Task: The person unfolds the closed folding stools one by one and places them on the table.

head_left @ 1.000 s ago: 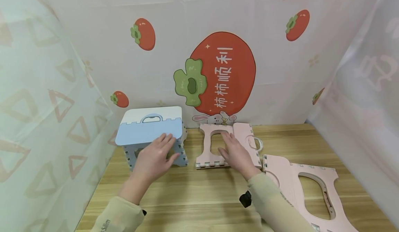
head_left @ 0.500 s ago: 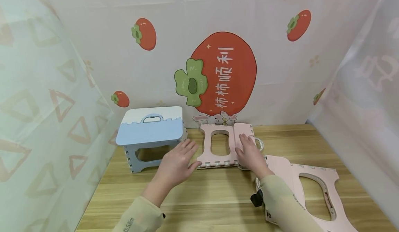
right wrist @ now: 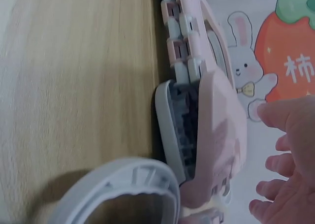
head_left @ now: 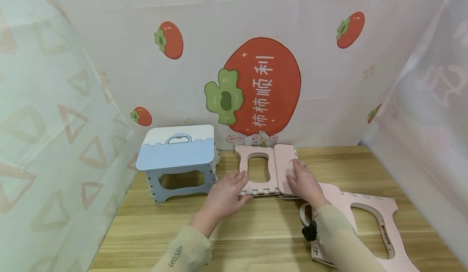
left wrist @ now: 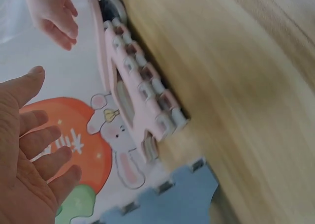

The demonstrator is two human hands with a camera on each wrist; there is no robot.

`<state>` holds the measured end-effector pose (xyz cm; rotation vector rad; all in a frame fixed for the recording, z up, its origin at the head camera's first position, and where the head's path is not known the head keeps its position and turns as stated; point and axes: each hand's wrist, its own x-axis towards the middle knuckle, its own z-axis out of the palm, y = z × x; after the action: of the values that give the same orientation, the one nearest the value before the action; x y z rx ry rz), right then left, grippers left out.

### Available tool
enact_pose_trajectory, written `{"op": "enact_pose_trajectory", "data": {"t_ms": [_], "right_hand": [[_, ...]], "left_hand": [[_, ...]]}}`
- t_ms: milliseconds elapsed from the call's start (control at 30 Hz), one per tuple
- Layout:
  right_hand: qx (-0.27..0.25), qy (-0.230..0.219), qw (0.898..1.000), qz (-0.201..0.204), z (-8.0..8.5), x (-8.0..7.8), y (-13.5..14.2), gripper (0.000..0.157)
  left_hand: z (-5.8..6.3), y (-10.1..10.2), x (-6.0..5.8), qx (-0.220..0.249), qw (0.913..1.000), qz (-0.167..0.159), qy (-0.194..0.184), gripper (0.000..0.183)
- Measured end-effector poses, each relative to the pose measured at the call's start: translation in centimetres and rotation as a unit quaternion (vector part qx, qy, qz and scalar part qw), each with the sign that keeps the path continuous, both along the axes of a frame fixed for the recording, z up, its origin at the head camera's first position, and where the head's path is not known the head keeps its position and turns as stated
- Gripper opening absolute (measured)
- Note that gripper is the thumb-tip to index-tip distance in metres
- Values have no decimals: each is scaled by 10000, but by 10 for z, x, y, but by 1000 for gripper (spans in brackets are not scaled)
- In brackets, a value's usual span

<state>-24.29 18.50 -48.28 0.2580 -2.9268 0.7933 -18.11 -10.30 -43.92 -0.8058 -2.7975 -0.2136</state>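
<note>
A pink folding stool lies folded flat against the back wall, its cut-out frame to the left and seat panel to the right. My left hand is over its front left corner; in the left wrist view that hand has loosely spread fingers and holds nothing. Over the seat panel's right side is my right hand. The right wrist view shows that hand with relaxed fingers beside the pink panel, nothing gripped. The hinge row of the stool faces the left wrist camera.
A second folded pink stool lies at the front right, partly under my right sleeve, its white loop handle pointing left. At the left a blue and white stool stands unfolded on the wooden table. Printed cloth walls enclose the table.
Both hands have moved right. My left hand has left the blue stool for the pink stool's front left corner; my right hand has passed from the cut-out to the seat panel. The stools stay put.
</note>
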Motion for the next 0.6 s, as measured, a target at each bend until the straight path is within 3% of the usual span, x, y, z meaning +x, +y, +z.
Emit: {"op": "enact_pose_trajectory", "data": {"t_ms": [200,433,600], "right_hand": [[-186,-388,9990,-120,-5,-1,11,68],[-272,-436,9984,-249,-13,-3,20,67],[-327,-458,9981,-242,-18,-5,22,66]], "left_hand": [[-11,16,-7,-39,9991,-29,-430,62],[-23,32,-16,-182,9971,107,-737,66],[-33,38,-21,-34,9957,120,-923,66]]}}
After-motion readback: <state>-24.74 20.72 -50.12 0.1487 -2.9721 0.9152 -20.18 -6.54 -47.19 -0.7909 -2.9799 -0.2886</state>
